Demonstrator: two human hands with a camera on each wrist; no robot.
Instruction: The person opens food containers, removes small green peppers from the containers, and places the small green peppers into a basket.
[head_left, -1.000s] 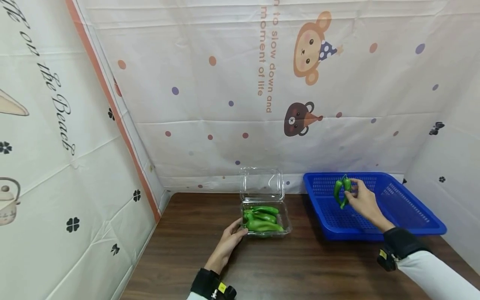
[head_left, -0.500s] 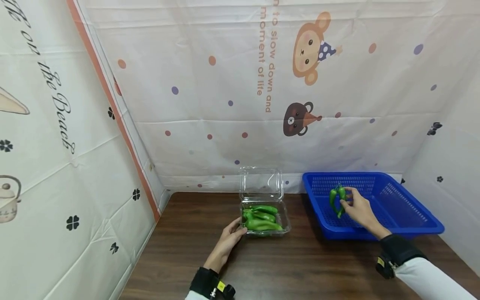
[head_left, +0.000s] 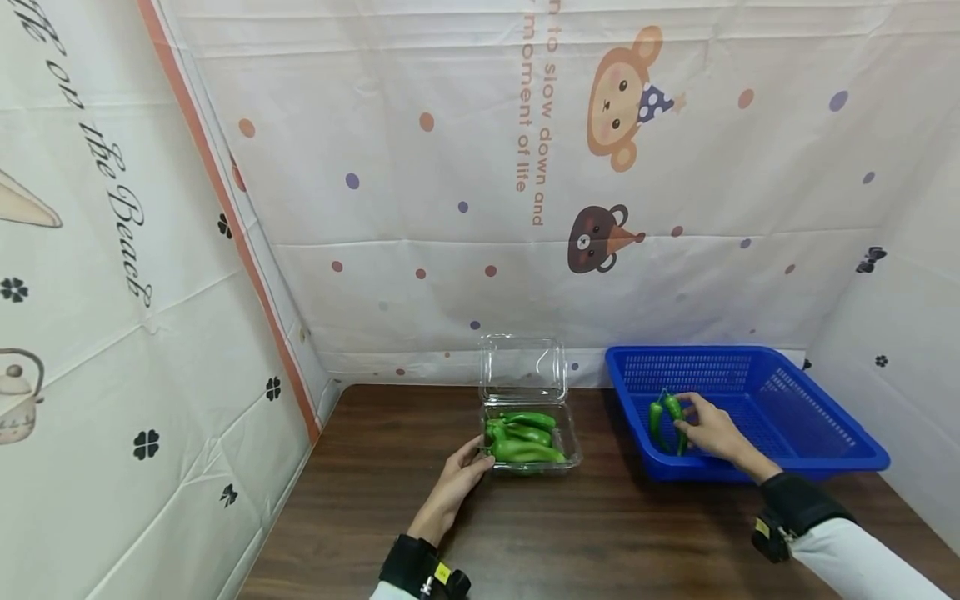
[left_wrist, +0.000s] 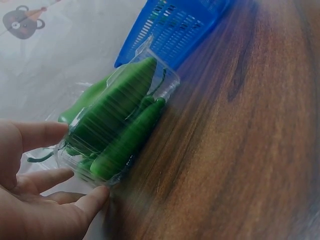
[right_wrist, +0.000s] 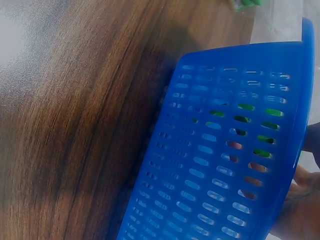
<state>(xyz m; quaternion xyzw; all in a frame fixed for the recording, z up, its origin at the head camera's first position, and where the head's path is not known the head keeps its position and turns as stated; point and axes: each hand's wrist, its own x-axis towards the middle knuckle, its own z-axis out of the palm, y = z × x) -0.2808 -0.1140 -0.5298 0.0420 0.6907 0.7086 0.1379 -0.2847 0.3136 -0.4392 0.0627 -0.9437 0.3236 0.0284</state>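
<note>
My right hand [head_left: 708, 427] reaches over the near side of the blue plastic basket [head_left: 840, 463] and holds two slim green peppers [head_left: 673, 407] upright, low inside it toward the left. In the right wrist view, green pepper [right_wrist: 265, 140] and fingers show through the slots of the basket wall. A clear plastic clamshell box [head_left: 573, 442] stands on the table with its lid raised and several green peppers [head_left: 528, 451] lying in it. My left hand [head_left: 453, 483] grips the box's near left corner; in the left wrist view, thumb and fingers are spread around its end.
The brown wooden table [head_left: 360, 483] runs under both containers, with the basket to the right of the box. A printed white cloth [head_left: 405, 192] hangs behind and on both sides, and the raised lid [head_left: 523, 367] stands close before it.
My right hand has lowered the two peppers deeper into the basket, moving slightly left and nearer. The left hand and the clamshell box have stayed in place.
</note>
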